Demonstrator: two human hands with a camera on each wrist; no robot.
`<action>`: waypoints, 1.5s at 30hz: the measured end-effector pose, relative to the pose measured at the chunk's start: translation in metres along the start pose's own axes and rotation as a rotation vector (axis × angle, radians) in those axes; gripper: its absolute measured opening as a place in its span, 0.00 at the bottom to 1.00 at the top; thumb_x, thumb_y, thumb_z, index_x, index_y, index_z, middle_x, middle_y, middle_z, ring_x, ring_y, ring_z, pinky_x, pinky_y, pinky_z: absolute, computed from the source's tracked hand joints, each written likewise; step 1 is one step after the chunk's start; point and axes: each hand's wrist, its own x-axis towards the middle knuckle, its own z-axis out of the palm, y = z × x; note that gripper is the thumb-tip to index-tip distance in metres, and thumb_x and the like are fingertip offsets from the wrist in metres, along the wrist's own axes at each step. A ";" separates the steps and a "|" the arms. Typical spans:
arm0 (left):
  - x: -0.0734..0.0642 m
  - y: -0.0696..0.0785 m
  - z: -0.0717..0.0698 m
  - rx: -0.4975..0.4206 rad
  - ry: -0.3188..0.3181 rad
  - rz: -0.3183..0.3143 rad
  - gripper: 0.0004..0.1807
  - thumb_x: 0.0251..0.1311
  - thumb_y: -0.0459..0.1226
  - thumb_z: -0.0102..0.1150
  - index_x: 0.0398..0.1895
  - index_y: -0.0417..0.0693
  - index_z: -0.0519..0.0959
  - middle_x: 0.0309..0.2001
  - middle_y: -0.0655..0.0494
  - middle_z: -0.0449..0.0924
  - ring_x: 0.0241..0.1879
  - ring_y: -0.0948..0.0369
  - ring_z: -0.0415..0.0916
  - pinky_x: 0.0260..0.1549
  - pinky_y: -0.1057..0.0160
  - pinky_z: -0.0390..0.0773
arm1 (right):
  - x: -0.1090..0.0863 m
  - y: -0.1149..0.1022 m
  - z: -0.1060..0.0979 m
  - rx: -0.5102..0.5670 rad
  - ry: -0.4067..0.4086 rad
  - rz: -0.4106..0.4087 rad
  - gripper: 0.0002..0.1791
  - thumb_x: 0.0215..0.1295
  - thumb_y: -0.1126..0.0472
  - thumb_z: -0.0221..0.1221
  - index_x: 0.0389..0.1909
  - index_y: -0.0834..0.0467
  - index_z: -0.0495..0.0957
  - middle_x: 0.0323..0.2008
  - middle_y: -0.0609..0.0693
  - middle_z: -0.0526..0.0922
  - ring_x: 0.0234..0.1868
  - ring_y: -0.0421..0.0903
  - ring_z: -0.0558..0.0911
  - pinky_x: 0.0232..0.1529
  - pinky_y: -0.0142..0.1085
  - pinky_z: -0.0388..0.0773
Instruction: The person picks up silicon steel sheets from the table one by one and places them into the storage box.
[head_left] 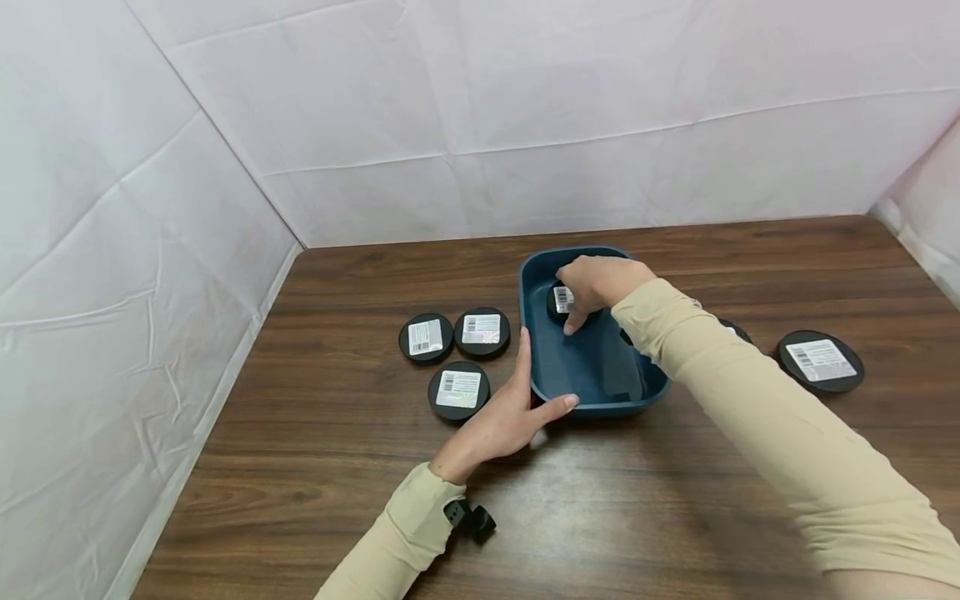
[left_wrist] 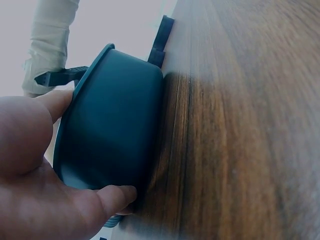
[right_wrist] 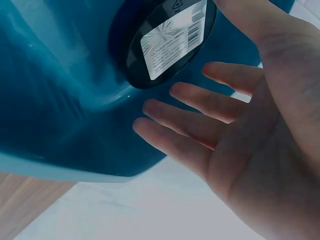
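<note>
A deep blue plastic tray [head_left: 570,367] stands on the table. My left hand [head_left: 502,421] grips its near left corner, the thumb over the front rim and the fingers along the outer side wall [left_wrist: 110,120]. Over the far half of the tray reaches my right hand [head_left: 603,282], its fingers spread and nearly straight. Beneath it lies a flat black round disc [right_wrist: 167,45] with a white barcode label, on the tray floor. In the right wrist view the fingertips [right_wrist: 145,122] are just beside this disc, and the palm holds nothing.
Several similar labelled discs [head_left: 459,390] lie left of the tray, close together. To the right is another disc [head_left: 820,362], with one more [head_left: 735,329] partly hidden by the right sleeve. White cloth walls [head_left: 465,108] border the brown wooden table [head_left: 337,400].
</note>
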 end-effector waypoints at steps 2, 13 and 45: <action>-0.001 0.000 0.000 -0.001 -0.001 -0.001 0.56 0.72 0.55 0.52 0.75 0.67 0.13 0.82 0.55 0.28 0.80 0.55 0.44 0.76 0.48 0.54 | 0.001 0.001 0.001 -0.006 0.013 -0.013 0.47 0.61 0.49 0.70 0.74 0.65 0.61 0.70 0.66 0.69 0.68 0.61 0.72 0.67 0.56 0.71; -0.002 0.000 0.002 0.007 -0.003 0.004 0.56 0.72 0.55 0.52 0.75 0.66 0.14 0.82 0.56 0.25 0.81 0.55 0.41 0.76 0.47 0.53 | -0.009 0.011 0.000 -0.043 0.100 -0.041 0.48 0.59 0.46 0.71 0.75 0.61 0.61 0.72 0.65 0.66 0.71 0.64 0.68 0.68 0.62 0.66; -0.001 -0.001 0.002 0.033 0.019 -0.011 0.56 0.72 0.55 0.52 0.76 0.65 0.15 0.82 0.56 0.26 0.81 0.54 0.41 0.76 0.46 0.53 | -0.046 0.022 0.017 0.012 0.468 -0.147 0.46 0.53 0.42 0.73 0.69 0.60 0.71 0.67 0.65 0.72 0.70 0.65 0.67 0.66 0.63 0.66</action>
